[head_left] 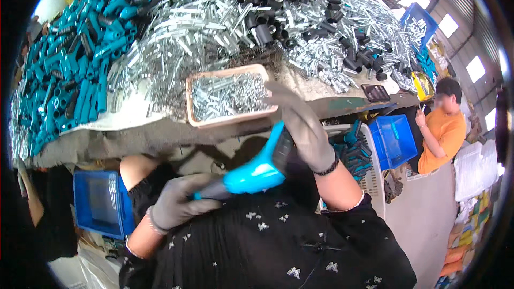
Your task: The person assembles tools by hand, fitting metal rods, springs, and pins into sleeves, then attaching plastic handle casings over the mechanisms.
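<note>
A teal and dark grey tool handle (254,178) lies slantwise in front of my body. My left hand (184,202), in a grey glove, is closed around its lower dark end. My right hand (306,128), gloved the same way, reaches over the right rim of a shallow pinkish tray (190,112). Its fingers are stretched out and somewhat blurred, with nothing visible in them. Small silvery metal pieces (227,96) fill the tray, which sits at the near edge of the workbench (134,142).
Heaps of teal handles (80,59), silvery metal parts (193,21) and black sleeves (262,32) cover the bench. Blue crates (101,203) stand low left and right. A white basket (377,182) holds teal parts. A person in orange (447,134) sits at right.
</note>
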`<action>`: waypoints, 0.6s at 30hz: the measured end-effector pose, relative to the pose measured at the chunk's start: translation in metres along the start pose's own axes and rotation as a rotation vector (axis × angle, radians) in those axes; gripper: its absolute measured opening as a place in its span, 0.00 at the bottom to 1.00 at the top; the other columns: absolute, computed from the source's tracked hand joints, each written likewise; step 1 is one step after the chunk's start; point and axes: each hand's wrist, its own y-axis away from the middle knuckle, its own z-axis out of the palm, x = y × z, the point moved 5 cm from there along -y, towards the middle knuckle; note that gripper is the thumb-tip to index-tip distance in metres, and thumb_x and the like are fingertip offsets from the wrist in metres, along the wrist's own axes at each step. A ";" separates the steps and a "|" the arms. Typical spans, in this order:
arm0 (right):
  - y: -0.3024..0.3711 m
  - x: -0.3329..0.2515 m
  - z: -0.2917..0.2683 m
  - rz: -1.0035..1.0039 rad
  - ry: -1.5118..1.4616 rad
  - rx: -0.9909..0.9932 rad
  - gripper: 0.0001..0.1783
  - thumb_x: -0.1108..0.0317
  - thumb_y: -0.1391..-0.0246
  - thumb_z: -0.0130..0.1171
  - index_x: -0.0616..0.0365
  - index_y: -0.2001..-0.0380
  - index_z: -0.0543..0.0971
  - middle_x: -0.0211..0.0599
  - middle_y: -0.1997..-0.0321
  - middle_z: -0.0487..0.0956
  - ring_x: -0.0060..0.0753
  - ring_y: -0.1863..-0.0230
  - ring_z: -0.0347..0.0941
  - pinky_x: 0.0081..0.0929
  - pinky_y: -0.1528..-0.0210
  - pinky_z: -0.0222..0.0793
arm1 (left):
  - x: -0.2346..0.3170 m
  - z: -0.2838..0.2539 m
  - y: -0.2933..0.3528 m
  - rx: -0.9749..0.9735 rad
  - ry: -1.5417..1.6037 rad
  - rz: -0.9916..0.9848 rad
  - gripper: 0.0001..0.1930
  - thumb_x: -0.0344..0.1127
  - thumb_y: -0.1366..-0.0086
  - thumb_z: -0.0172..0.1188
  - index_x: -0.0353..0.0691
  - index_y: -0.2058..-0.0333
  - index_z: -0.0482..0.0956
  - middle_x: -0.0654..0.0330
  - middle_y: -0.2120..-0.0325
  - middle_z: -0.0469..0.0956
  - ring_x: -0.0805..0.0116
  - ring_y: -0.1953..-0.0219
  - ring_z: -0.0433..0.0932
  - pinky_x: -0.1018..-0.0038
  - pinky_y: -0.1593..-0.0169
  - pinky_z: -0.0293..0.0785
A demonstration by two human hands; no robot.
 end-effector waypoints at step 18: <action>0.012 -0.052 0.007 -0.513 -0.484 -0.337 0.18 0.66 0.39 0.53 0.56 0.47 0.80 0.48 0.33 0.71 0.58 0.24 0.49 0.64 0.26 0.29 | -0.025 -0.006 -0.018 -0.014 0.417 -0.277 0.22 0.41 0.38 0.68 0.32 0.51 0.79 0.53 0.65 0.82 0.65 0.62 0.82 0.70 0.56 0.76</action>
